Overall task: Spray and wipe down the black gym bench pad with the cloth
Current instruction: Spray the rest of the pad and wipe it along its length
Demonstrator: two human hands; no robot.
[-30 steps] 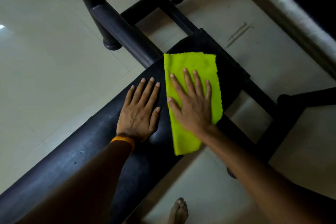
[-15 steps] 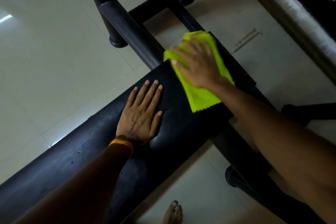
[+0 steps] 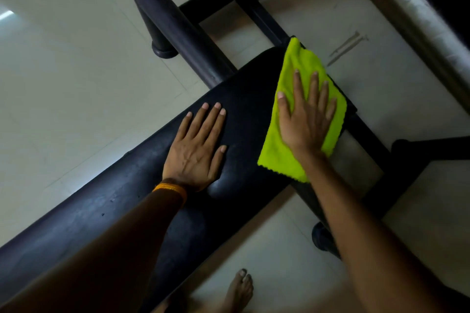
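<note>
The black gym bench pad (image 3: 244, 89) runs diagonally from the lower left to the upper right of the head view. A bright yellow-green cloth (image 3: 282, 155) lies flat on the pad's far end, near its right edge. My right hand (image 3: 305, 119) presses flat on the cloth with the fingers spread. My left hand (image 3: 198, 147) rests palm down on the bare pad to the left of the cloth, fingers apart, with an orange band at the wrist. No spray bottle is in view.
Black frame tubes (image 3: 178, 25) of the bench rise at the top centre, and more frame bars (image 3: 419, 150) stand at the right. A pale tiled floor (image 3: 63, 71) surrounds the bench. My bare foot (image 3: 239, 290) stands under the pad's near side. A pale ledge (image 3: 407, 12) runs along the top right.
My right hand has swept the cloth from the pad's far tip back toward me and to the right edge, flattening out on it. The left hand has stayed in place.
</note>
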